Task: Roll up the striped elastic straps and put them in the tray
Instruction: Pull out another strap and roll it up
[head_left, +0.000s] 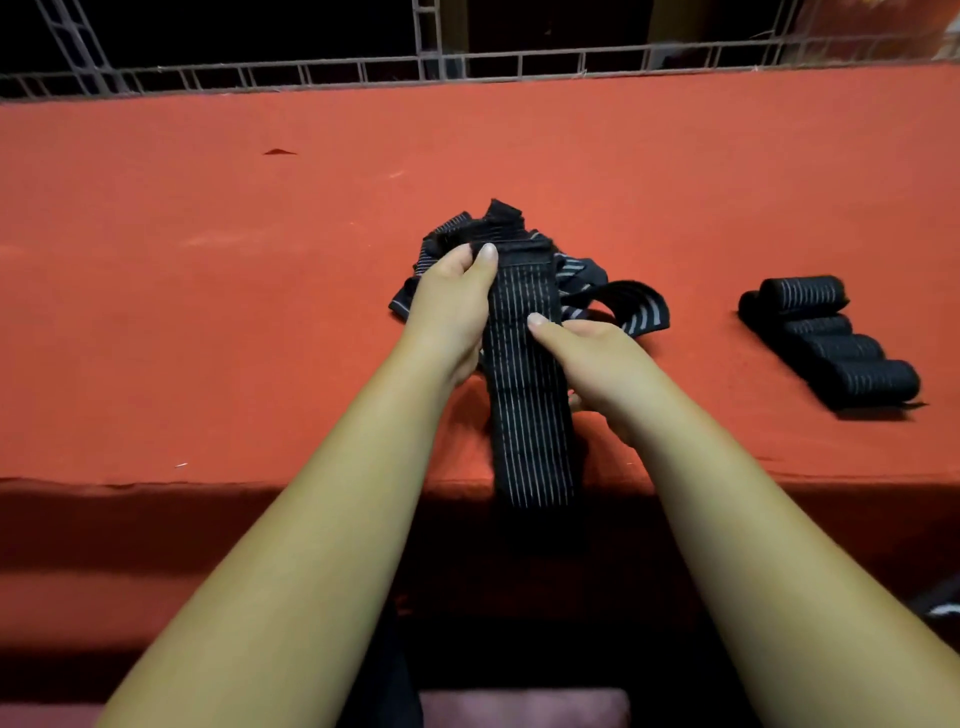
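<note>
My left hand (451, 306) pinches the striped elastic strap (530, 405) by its plain black end, right hand (589, 358) pinches its edge, and it's soft and floppy, so I'd roll tight from that end.

No text, label, brand, number or sign can be read here. The striped strap (530, 415) pinched between the left hand (452, 306) and the right hand (587, 358) bears only thin pale lines along its length. The rolled straps (831, 343), well off to the right of the grip, show the same plain lines.
</note>
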